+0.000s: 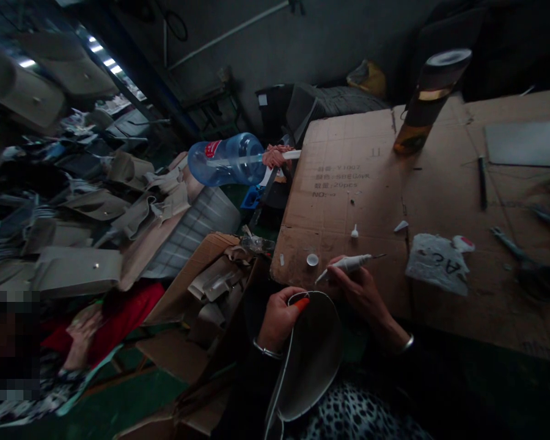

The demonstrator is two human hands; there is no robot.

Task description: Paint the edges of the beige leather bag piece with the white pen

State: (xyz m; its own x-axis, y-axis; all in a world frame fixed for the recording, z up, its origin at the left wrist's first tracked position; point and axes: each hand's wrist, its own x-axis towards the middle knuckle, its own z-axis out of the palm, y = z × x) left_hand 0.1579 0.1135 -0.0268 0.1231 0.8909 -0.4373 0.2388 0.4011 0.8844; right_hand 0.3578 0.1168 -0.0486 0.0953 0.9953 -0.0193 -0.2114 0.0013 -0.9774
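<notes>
Just below the near edge of the cardboard-covered desk (348, 183), the left hand (279, 318) pinches the rim of a grey curved panel (311, 360), its grip closed at the top edge where an orange tip (302, 302) shows by the thumb. The panel hangs from that edge down towards the lap; it looks thin, light and a bit flexible, so the rim seems the sensible place to take it, close to the working spot. The right hand (360, 287) has its grip wrapped shut round a small white tube (348, 264), nozzle pointing at the panel's rim. The tube looks soft and squeezable. A small white cap (312, 260) lies on the desk, just left of the tube.
</notes>
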